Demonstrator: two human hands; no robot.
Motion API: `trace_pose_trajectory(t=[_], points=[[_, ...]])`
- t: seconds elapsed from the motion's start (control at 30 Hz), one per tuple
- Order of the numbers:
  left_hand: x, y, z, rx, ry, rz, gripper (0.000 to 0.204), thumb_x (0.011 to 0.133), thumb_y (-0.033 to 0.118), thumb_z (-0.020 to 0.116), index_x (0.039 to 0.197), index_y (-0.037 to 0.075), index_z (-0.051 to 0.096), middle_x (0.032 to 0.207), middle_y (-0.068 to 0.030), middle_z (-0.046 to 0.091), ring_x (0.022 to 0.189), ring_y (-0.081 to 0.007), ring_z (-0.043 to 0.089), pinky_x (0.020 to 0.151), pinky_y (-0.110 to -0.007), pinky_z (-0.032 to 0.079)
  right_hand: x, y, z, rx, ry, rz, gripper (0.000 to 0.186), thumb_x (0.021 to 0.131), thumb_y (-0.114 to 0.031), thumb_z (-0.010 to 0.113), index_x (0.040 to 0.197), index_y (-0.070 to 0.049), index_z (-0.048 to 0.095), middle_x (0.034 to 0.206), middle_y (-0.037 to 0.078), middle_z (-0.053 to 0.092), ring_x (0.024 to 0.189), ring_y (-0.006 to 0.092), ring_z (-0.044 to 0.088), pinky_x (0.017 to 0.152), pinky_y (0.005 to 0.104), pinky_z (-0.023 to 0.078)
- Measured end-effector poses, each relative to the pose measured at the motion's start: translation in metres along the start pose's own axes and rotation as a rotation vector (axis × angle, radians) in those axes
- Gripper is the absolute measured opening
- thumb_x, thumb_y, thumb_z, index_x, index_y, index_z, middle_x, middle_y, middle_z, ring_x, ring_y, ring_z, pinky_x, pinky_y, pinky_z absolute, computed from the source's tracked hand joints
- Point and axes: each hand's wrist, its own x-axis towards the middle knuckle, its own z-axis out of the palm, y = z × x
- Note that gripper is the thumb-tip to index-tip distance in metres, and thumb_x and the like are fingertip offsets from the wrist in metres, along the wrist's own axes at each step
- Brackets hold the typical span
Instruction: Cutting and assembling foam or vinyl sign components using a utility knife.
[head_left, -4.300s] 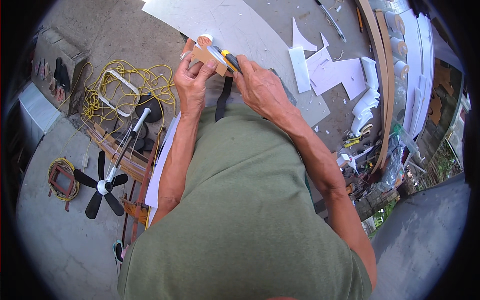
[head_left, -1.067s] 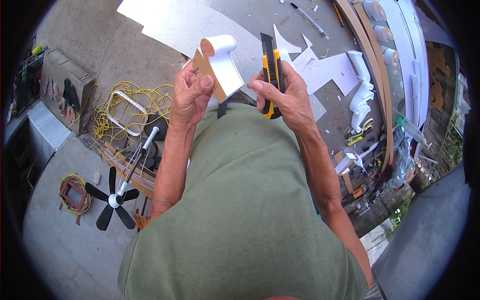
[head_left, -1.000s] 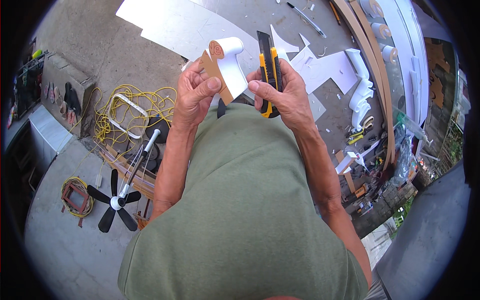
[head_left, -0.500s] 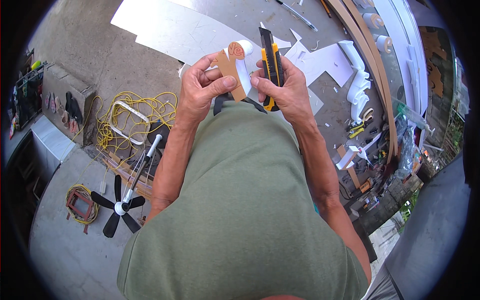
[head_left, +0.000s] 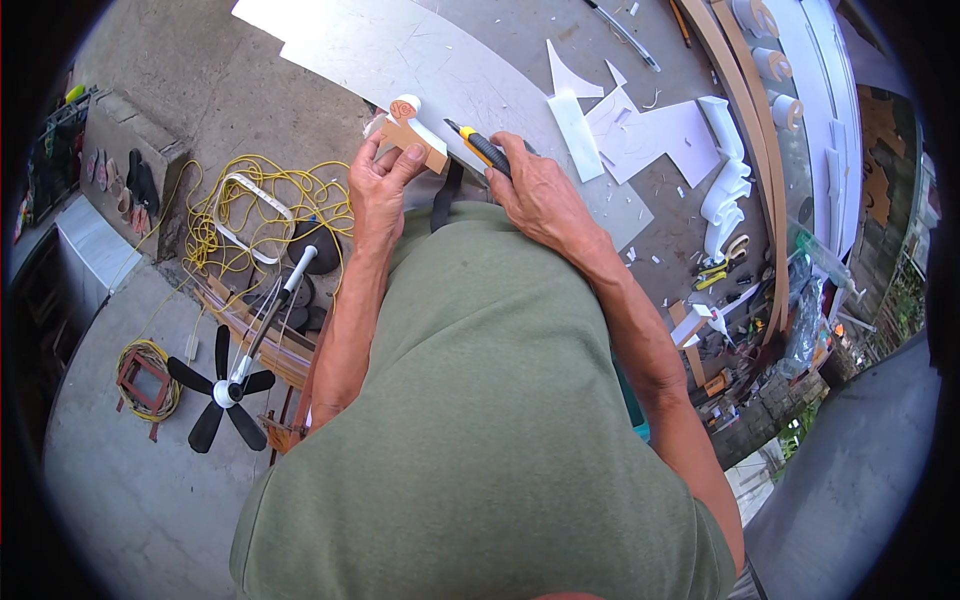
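Note:
My left hand (head_left: 376, 200) pinches a small curved cutout piece (head_left: 425, 143) between thumb and fingers. Brown paper with printed marks covers its face, and its side walls are white. A black-and-yellow utility knife (head_left: 484, 149) lies in the grip of my right hand (head_left: 548, 200), its tip pointing up and left toward the piece, with a gap between them. My right hand is low over the edge of the worktable (head_left: 640, 205), close to a long white sheet (head_left: 420, 55). Part of the knife's handle is hidden by the fingers.
White offcuts (head_left: 640, 135) and a wavy white piece (head_left: 727, 190) lie to the right, near yellow-handled scissors (head_left: 712, 272). Long brown strips (head_left: 765, 170) curve along the far right. A pen (head_left: 622, 33) is at the top. Yellow cord (head_left: 225, 215) and a black fan (head_left: 228, 392) are at left.
My hands have moved apart. The left has shifted left and slightly down with the cutout piece; the right has lowered, tilting the knife from upright to pointing up-left.

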Motion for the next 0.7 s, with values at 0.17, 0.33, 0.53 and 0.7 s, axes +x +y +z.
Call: trace_pose_trajectory(t=[0.17,0.33,0.53,0.7], points=[[0.007,-0.005,-0.006,-0.018,0.018,-0.03,0.063,0.087,0.007,0.076,0.137,-0.011,0.043,0.115,-0.0241,0.067,0.101,-0.0242,0.069,0.086,-0.034,0.059,0.017,0.009,0.004,-0.065,0.049,-0.144,0.035,0.098,-0.02,0.055,0.123,0.004,0.051,0.092,0.022,0.067,0.078,0.038,0.066,0.069,0.0474,0.052],[0.007,-0.004,-0.007,0.013,0.012,-0.041,0.069,0.087,0.009,0.075,0.14,-0.014,0.035,0.114,-0.0248,0.066,0.099,-0.0247,0.069,0.087,-0.037,0.058,0.013,0.018,-0.012,0.646,-0.109,0.08,0.042,0.102,-0.027,0.054,0.129,0.005,0.053,0.084,0.009,0.065,0.063,0.0146,0.061,0.054,0.0301,0.051],[0.007,-0.003,-0.005,0.033,0.019,-0.045,0.072,0.086,0.009,0.076,0.14,-0.014,0.034,0.115,-0.0254,0.066,0.101,-0.0258,0.069,0.089,-0.038,0.058,0.008,0.022,-0.015,0.873,-0.033,0.105,0.039,0.103,-0.033,0.053,0.113,0.004,0.059,0.075,0.005,0.061,0.052,0.0081,0.054,0.047,0.0244,0.046],[0.008,-0.004,-0.005,0.067,0.02,-0.041,0.071,0.087,0.009,0.075,0.141,-0.014,0.034,0.116,-0.0253,0.066,0.102,-0.026,0.069,0.088,-0.037,0.059,0.001,0.016,-0.014,0.826,0.05,0.157,0.035,0.101,-0.034,0.056,0.095,0.0,0.06,0.066,0.002,0.059,0.047,0.0072,0.051,0.044,0.0237,0.04]])
